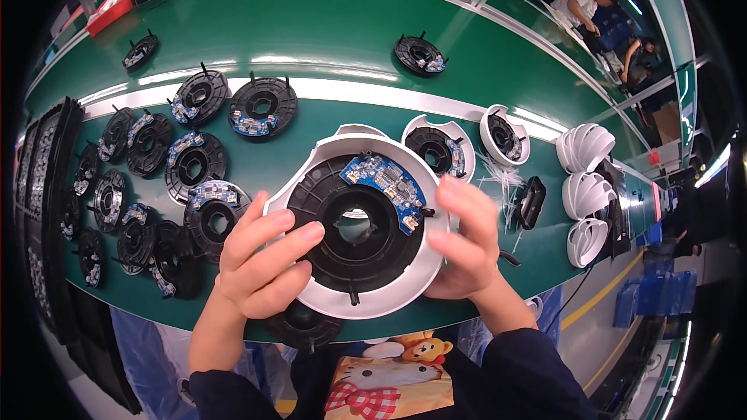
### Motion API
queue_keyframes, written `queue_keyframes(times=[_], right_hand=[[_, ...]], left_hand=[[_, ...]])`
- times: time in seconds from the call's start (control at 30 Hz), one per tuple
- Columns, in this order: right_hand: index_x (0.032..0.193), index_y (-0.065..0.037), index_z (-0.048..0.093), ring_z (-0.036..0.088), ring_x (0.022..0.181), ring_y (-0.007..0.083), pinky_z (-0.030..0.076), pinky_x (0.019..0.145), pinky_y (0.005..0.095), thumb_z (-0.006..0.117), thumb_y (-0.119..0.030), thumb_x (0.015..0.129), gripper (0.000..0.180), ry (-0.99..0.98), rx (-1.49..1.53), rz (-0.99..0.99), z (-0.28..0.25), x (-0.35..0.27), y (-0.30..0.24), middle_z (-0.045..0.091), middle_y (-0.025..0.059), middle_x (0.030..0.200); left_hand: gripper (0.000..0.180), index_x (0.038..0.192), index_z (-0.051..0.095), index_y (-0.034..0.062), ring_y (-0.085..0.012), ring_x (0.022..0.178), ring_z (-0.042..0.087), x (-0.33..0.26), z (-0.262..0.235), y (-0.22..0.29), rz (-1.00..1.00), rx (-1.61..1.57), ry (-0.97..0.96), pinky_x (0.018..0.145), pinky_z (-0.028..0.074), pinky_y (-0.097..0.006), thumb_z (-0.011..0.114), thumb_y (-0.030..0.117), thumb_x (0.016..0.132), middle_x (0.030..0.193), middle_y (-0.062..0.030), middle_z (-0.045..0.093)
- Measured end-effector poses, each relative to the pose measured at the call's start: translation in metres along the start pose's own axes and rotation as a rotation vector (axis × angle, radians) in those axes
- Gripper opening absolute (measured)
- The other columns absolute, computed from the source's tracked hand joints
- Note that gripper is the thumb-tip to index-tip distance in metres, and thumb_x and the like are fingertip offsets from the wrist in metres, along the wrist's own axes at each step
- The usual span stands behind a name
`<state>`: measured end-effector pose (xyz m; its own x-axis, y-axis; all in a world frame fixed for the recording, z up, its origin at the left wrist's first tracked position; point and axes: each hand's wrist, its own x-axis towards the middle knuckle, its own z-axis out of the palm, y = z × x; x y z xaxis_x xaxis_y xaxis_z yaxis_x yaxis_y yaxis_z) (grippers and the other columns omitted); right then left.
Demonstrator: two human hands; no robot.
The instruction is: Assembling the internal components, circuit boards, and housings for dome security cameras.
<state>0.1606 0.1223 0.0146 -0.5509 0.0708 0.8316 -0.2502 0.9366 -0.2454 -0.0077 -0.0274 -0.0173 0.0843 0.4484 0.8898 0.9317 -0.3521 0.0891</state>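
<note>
My left hand (pixel 268 264) and my right hand (pixel 467 245) hold a round white plastic housing (pixel 362 309) between them, above the near edge of the bench. Inside the housing lies a black ribbed disc (pixel 373 264) with a round hole at its centre. A curved blue circuit board (pixel 393 183) with small white connectors sits on the disc's upper right. My left fingertips reach over the rim and touch the black disc. My right fingers grip the housing's right wall, with the thumb side partly hidden. Another black disc (pixel 307 330) shows partly beneath the housing.
Several black discs with blue boards (pixel 194 167) cover the green bench's left side, beside a black parts tray (pixel 50 210). Filled white housings (pixel 504 136), loose white strips (pixel 502 179), a black oval part (pixel 531 202) and stacked white shells (pixel 587 196) stand right. Two people are far right.
</note>
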Motion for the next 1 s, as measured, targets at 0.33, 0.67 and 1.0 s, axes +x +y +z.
queue_keyframes(times=[0.33, 0.67, 1.0], right_hand=[[0.125, 0.002, 0.030, 0.048, 0.095, 0.0108, 0.038, 0.084, 0.0237, 0.041, -0.023, 0.087, 0.047, -0.206, 0.993, 1.038, -0.011, -0.010, 0.008, 0.044, 0.0093, 0.115], [0.127, 0.002, 0.025, 0.042, 0.108, 0.0146, 0.034, 0.092, 0.0297, 0.056, -0.004, 0.075, 0.061, -0.281, 1.118, 1.061, -0.009, -0.002, -0.001, 0.043, 0.0094, 0.118], [0.129, 0.002, 0.020, 0.038, 0.112, 0.0160, 0.031, 0.095, 0.0315, 0.057, -0.003, 0.073, 0.067, -0.286, 1.128, 1.053, -0.003, -0.007, 0.000, 0.038, 0.0108, 0.122]], left_hand=[[0.017, 0.076, 0.046, 0.0063, -0.0264, 0.093, 0.052, -0.001, 0.001, 0.001, 0.027, 0.004, -0.032, 0.085, 0.044, -0.045, 0.059, 0.005, 0.065, 0.097, -0.0094, 0.060], [0.013, 0.075, 0.048, 0.0049, -0.0303, 0.089, 0.056, 0.005, 0.008, -0.003, 0.006, 0.011, -0.032, 0.075, 0.050, -0.041, 0.058, 0.005, 0.066, 0.094, -0.0113, 0.060], [0.008, 0.071, 0.050, 0.0043, -0.0309, 0.089, 0.057, 0.003, 0.009, -0.011, 0.038, -0.029, 0.001, 0.073, 0.050, -0.038, 0.057, 0.004, 0.067, 0.095, -0.0137, 0.060]])
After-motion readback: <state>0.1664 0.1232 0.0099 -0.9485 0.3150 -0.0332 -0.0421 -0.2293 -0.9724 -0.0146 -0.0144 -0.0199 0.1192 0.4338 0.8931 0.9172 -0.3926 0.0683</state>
